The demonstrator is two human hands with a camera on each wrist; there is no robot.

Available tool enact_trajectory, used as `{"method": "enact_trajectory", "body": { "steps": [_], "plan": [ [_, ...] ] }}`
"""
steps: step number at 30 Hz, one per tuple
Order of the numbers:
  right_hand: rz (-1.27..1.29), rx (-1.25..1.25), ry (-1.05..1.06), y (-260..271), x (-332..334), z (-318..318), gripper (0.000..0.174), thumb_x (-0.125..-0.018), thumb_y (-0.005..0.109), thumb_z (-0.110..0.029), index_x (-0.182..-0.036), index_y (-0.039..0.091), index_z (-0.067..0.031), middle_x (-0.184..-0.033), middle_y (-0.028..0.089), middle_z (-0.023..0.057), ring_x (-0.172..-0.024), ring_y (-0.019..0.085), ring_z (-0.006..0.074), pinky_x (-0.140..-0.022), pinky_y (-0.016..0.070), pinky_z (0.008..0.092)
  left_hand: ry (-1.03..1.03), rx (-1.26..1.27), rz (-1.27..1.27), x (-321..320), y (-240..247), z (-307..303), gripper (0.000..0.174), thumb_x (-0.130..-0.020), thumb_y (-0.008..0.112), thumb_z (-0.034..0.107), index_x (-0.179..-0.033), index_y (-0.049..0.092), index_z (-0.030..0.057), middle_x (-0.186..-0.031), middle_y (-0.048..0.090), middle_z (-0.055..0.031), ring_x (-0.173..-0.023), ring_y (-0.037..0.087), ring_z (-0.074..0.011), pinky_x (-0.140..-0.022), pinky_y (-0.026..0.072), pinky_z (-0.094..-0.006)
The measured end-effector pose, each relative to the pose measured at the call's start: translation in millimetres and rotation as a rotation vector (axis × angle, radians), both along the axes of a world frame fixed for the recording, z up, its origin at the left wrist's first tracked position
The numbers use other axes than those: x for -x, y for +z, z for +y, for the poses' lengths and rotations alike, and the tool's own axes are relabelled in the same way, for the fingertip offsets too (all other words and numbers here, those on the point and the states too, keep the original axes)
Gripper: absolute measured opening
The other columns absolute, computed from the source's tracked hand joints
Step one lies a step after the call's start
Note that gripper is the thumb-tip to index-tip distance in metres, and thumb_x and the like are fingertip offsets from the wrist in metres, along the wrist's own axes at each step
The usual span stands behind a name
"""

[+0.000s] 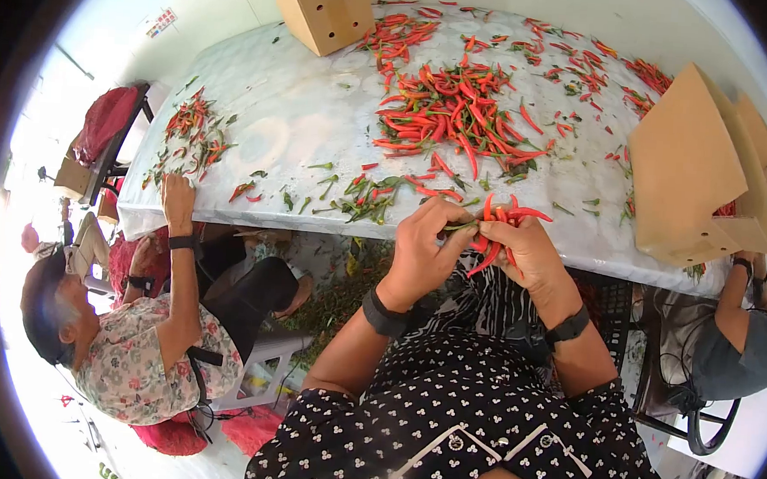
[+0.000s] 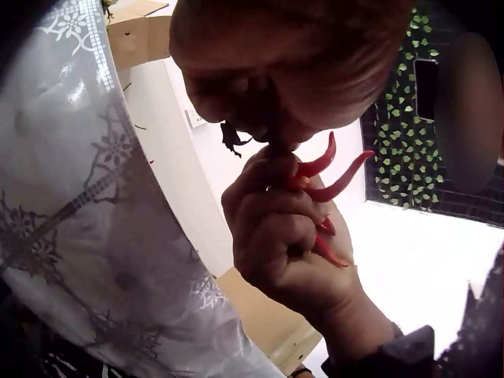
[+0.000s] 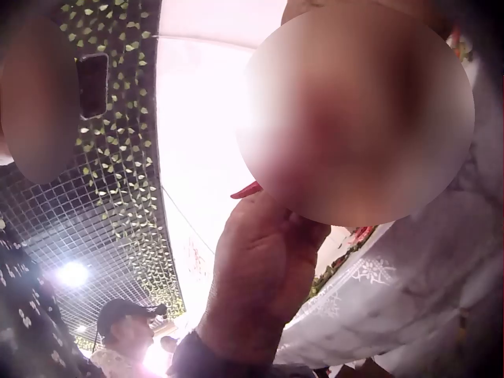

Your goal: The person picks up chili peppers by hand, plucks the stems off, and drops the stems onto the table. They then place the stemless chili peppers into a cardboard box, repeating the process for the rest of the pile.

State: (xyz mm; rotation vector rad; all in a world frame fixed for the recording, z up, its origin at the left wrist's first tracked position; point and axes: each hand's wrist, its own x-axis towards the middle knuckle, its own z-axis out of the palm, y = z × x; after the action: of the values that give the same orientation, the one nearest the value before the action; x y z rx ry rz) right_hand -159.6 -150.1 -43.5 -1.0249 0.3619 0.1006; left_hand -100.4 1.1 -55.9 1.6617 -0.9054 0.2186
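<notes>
Several red chillies (image 1: 488,256) stick out of my right hand (image 1: 528,253), whose fingers curl round them above the table's front edge. My left hand (image 1: 427,247) meets it there, thumb and fingertips pinching green stems at the chillies' ends. The left wrist view has the left hand (image 2: 291,63) at the top, with dark stem bits below its fingers, and the right hand (image 2: 291,244) holding red chillies (image 2: 342,179). In the right wrist view a blurred patch covers most of the handwork; the right hand (image 3: 264,252) and one red tip (image 3: 246,190) show.
A large chilli pile (image 1: 453,112) lies on the covered table (image 1: 270,83), with green stems (image 1: 373,199) near the front edge. Cardboard boxes stand at the back (image 1: 327,12) and right (image 1: 686,170). One person (image 1: 157,349) sits at left, another (image 1: 737,349) at right.
</notes>
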Motion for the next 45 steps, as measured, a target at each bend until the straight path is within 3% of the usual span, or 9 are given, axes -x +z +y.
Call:
{"method": "enact_trajectory", "body": {
  "steps": [5,13,18,25,27,30,35,38,45],
  "plan": [
    [-0.057,0.046,0.003,-6.1,4.4,0.5,0.015,-0.078,0.063,-0.006,-0.092,0.059,-0.0008,-0.073,0.058,0.0004,-0.056,0.053,0.0060,-0.044,0.0393,0.0180,-0.035,-0.003,0.085,2.6,-1.2,1.5,0.008,-0.076,0.064,0.003,-0.080,0.058,-0.0010,-0.073,0.058,-0.0083,-0.066,0.056,-0.0155,-0.061,0.0441,-0.0272],
    [-0.092,0.187,0.071,6.3,15.4,-16.7,0.019,-0.077,0.064,-0.008,-0.094,0.060,0.0003,-0.075,0.059,0.0005,-0.060,0.052,0.0045,-0.051,0.0401,0.0179,-0.285,0.234,0.796,-2.4,-14.8,1.0,0.009,-0.080,0.060,0.006,-0.083,0.058,-0.0024,-0.075,0.059,-0.0045,-0.065,0.050,-0.0085,-0.058,0.0420,-0.0255],
    [-0.284,0.782,-0.311,75.4,42.7,-67.4,0.015,-0.079,0.061,-0.011,-0.091,0.062,-0.0030,-0.077,0.059,-0.0004,-0.062,0.052,0.0031,-0.054,0.0408,0.0179,0.172,-0.014,-0.005,-25.3,-8.1,8.2,0.007,-0.078,0.061,0.003,-0.082,0.058,-0.0016,-0.074,0.057,-0.0099,-0.063,0.055,-0.0168,-0.059,0.0443,-0.0263],
    [-0.088,1.956,-0.683,211.8,105.1,-219.5,0.028,-0.084,0.058,-0.027,-0.102,0.061,-0.0058,-0.089,0.061,0.0029,-0.064,0.056,0.0055,-0.053,0.0384,0.0171,0.368,-0.034,0.000,-45.9,-9.6,20.5,0.006,-0.078,0.060,0.002,-0.082,0.057,-0.0003,-0.074,0.055,-0.0108,-0.066,0.055,-0.0208,-0.059,0.0436,-0.0291],
    [-0.010,1.628,-0.786,237.4,100.0,-268.4,0.031,-0.084,0.058,-0.027,-0.105,0.060,-0.0057,-0.090,0.061,0.0038,-0.063,0.056,0.0059,-0.054,0.0391,0.0179,0.384,-0.044,-0.049,-51.6,-17.1,20.5,0.006,-0.078,0.060,0.003,-0.082,0.057,-0.0003,-0.073,0.055,-0.0108,-0.065,0.055,-0.0214,-0.058,0.0433,-0.0291],
    [0.159,1.654,-0.653,243.0,101.9,-316.9,0.038,-0.083,0.059,-0.027,-0.112,0.059,-0.0037,-0.082,0.061,0.0017,-0.063,0.051,0.0081,-0.058,0.0391,0.0208,0.392,-0.076,-0.086,-51.0,-17.1,19.0,0.007,-0.078,0.061,0.004,-0.082,0.057,-0.0002,-0.073,0.055,-0.0109,-0.063,0.055,-0.0224,-0.057,0.0430,-0.0294],
    [0.139,2.334,-0.576,242.5,95.2,-295.6,0.034,-0.083,0.058,-0.023,-0.109,0.058,-0.0018,-0.094,0.062,0.0091,-0.081,0.057,0.0139,-0.082,0.0423,0.0245,0.405,-0.091,-0.074,-55.5,-14.5,18.9,0.007,-0.077,0.061,0.004,-0.082,0.058,0.0001,-0.074,0.056,-0.0111,-0.061,0.055,-0.0228,-0.056,0.0435,-0.0304],
    [-0.096,1.987,-0.603,243.1,76.2,-223.4,0.035,-0.082,0.058,-0.023,-0.109,0.058,-0.0004,-0.097,0.063,0.0116,-0.087,0.061,0.0172,-0.078,0.0461,0.0276,0.440,-0.123,-0.112,-63.0,-13.7,17.1,0.007,-0.077,0.061,0.004,-0.082,0.058,0.0004,-0.075,0.056,-0.0113,-0.062,0.056,-0.0230,-0.057,0.0439,-0.0311],
    [-0.258,1.598,0.149,125.2,-26.3,-120.3,0.027,-0.076,0.062,-0.016,-0.097,0.060,0.0011,-0.086,0.064,0.0134,-0.075,0.062,0.0231,-0.071,0.0479,0.0330,0.459,-0.150,-0.111,-71.0,-18.0,11.9,0.010,-0.076,0.062,0.005,-0.084,0.057,0.0018,-0.076,0.056,-0.0109,-0.064,0.057,-0.0264,-0.057,0.0448,-0.0333]
  ]
}}
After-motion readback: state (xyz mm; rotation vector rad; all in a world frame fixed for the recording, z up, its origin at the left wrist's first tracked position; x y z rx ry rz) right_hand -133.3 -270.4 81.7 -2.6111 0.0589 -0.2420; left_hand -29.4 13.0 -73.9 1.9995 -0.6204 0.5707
